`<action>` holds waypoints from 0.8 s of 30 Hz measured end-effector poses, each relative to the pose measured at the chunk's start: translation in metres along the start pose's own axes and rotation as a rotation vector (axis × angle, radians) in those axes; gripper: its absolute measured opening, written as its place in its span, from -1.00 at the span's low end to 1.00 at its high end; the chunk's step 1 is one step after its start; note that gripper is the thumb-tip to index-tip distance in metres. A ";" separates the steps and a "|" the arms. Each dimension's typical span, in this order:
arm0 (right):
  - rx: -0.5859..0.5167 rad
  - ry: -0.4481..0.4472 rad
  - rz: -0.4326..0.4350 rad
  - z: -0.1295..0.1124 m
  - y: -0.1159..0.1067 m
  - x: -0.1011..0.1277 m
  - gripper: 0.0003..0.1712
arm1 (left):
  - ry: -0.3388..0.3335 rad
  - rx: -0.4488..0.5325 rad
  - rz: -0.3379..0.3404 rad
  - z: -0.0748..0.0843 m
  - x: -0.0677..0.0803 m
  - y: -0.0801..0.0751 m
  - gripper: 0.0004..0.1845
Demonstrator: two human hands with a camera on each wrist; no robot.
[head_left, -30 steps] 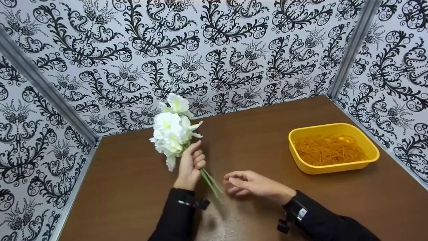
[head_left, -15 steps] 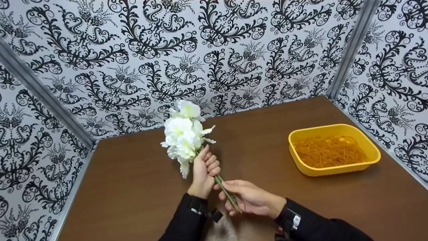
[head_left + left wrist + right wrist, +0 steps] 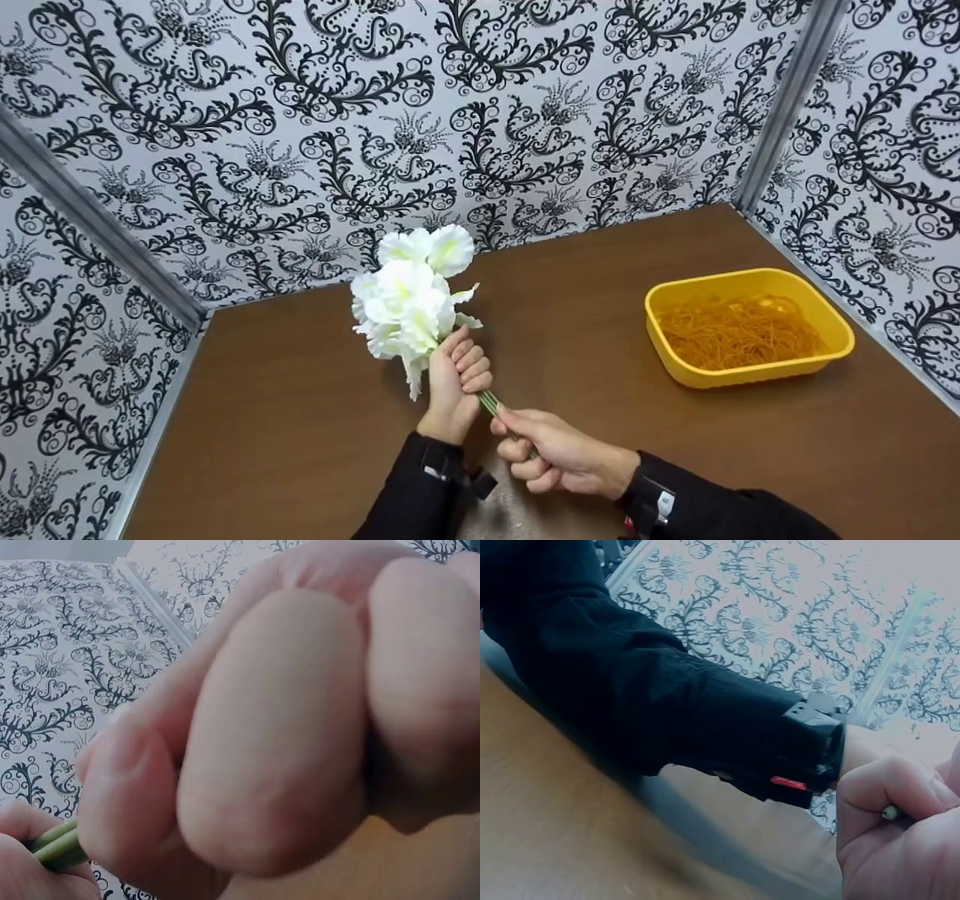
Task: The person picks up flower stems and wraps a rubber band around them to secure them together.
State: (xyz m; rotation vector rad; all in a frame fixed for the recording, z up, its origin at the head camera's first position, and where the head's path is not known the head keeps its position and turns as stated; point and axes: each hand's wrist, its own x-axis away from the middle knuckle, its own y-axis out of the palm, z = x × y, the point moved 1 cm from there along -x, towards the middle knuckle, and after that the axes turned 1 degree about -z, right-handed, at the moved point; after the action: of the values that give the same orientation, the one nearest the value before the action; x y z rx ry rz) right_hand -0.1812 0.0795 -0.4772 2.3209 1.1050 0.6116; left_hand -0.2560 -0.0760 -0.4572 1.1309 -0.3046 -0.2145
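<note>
A bunch of white flowers [image 3: 409,292] with pale yellow centres is held tilted over the brown table in the head view. My left hand [image 3: 456,379] grips the green stems [image 3: 489,402] just below the blooms. Lower down, my right hand [image 3: 559,454] holds the same stems, thumb along them and fingers curled round. In the left wrist view the curled fingers [image 3: 274,742] fill the picture, and the stems [image 3: 60,846] run out to the right hand [image 3: 37,870]. A cut stem end [image 3: 889,813] peeks from the right hand [image 3: 900,832] in the right wrist view.
At the right of the table [image 3: 300,420] stands a yellow tub [image 3: 690,379] with a tangle of orange-brown rubber bands or strands [image 3: 739,334]. Patterned black-and-white panels [image 3: 375,112] enclose the back and both sides. A shiny clear patch [image 3: 514,514] shows near the front.
My right hand has come in from the right and its fingers have closed round the lower stems. My left hand has moved the flowers rightward, keeping its grip.
</note>
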 end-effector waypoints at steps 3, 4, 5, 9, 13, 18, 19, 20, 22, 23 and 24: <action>-0.026 0.001 -0.015 0.002 0.004 0.001 -0.65 | 0.004 -0.001 0.001 0.001 0.002 0.003 -0.43; -0.030 -0.002 -0.019 0.002 0.006 0.001 -0.64 | 0.002 0.002 -0.001 0.001 0.003 0.004 -0.43; -0.033 -0.004 -0.022 0.003 0.007 0.002 -0.64 | -0.001 0.005 -0.004 0.001 0.003 0.005 -0.43; -0.015 -0.011 -0.043 0.001 0.010 0.003 -0.64 | -0.009 0.018 -0.019 0.002 0.005 0.009 -0.41; 0.038 0.004 -0.079 -0.002 0.008 0.005 -0.65 | 0.008 0.023 -0.030 0.005 0.008 0.012 -0.41; 0.300 0.030 -0.119 -0.013 0.000 0.017 -0.57 | 0.033 0.067 -0.066 0.011 0.012 0.017 -0.43; 0.397 0.029 -0.124 -0.018 -0.002 0.020 -0.55 | 0.036 0.078 -0.076 0.012 0.013 0.018 -0.43; 0.499 0.017 -0.127 -0.025 -0.004 0.025 -0.54 | 0.038 0.087 -0.086 0.014 0.014 0.019 -0.43; 0.707 -0.032 -0.118 -0.040 -0.008 0.034 -0.56 | 0.040 0.102 -0.109 0.017 0.016 0.021 -0.44; 0.795 -0.061 -0.101 -0.049 -0.011 0.039 -0.59 | 0.041 0.108 -0.120 0.019 0.017 0.022 -0.44; 0.869 -0.097 -0.075 -0.059 -0.013 0.044 -0.63 | 0.041 0.113 -0.131 0.020 0.019 0.023 -0.44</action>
State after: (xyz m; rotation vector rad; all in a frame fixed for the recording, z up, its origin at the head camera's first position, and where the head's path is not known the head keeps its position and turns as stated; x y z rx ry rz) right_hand -0.1981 0.1364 -0.4313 2.9373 1.6226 -0.0547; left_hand -0.2453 -0.0898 -0.4254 1.2667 -0.2082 -0.2922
